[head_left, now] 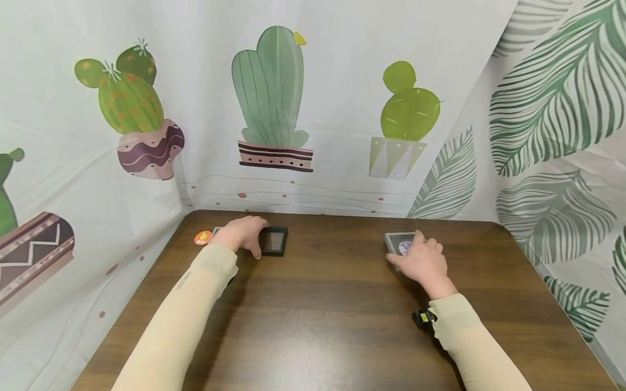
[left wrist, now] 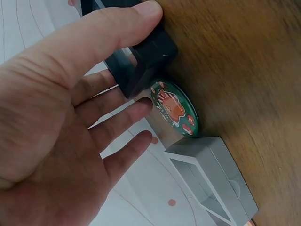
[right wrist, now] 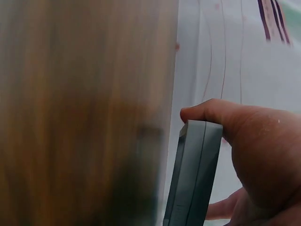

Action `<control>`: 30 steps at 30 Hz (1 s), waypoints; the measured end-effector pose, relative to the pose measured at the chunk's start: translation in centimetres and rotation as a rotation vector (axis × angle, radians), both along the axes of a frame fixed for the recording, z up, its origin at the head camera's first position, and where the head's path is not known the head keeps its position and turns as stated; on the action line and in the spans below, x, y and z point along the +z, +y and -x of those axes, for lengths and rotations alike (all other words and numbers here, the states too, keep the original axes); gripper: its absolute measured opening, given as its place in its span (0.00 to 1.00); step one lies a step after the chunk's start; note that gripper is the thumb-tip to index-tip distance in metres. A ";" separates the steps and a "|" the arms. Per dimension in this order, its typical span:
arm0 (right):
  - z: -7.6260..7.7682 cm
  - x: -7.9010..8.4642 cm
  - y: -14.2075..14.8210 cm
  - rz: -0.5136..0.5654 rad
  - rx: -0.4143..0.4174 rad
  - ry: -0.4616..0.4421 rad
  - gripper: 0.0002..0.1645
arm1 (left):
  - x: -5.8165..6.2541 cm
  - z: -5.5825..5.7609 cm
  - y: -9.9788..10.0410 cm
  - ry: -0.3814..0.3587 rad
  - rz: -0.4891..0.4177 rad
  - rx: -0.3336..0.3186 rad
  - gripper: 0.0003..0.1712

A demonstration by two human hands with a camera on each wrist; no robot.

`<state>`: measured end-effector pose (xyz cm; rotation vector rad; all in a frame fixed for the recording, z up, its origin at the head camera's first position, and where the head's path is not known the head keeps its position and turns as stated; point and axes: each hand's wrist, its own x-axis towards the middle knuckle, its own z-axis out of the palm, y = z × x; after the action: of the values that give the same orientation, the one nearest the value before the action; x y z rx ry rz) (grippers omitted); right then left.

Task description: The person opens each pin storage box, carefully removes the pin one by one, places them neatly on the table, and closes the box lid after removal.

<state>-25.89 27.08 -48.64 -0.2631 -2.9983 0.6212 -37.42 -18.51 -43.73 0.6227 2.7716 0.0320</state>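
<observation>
I see the right hand gripping a gray display frame with a purple badge inside, left hand at a black frame, grip unclear, green badge between that and another gray frame, brown tabletop beneath

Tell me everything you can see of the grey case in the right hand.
The grey case is shallow and straight-edged, apparently plastic, with a seam along its side. A pale rim borders a darker face showing a round purple-and-white badge. The right hand grips it, covering part. It appears to be just above the far right part of the table.
</observation>
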 end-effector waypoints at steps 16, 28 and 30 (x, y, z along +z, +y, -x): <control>-3.1 0.3 -7.9 -0.074 0.152 0.037 0.66 | 0.4 -0.3 0.2 0.005 0.014 0.003 0.55; -6.1 0.2 -12.2 -0.120 0.272 0.058 0.67 | 0.2 -0.2 0.3 0.005 0.010 0.010 0.56; -6.5 0.3 -12.7 -0.123 0.285 0.060 0.66 | 0.3 -0.1 0.3 0.004 0.013 0.013 0.56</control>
<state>-19.41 14.39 -48.37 0.1899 -3.0230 0.4513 -37.29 -18.25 -43.47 0.6028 2.7774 0.0151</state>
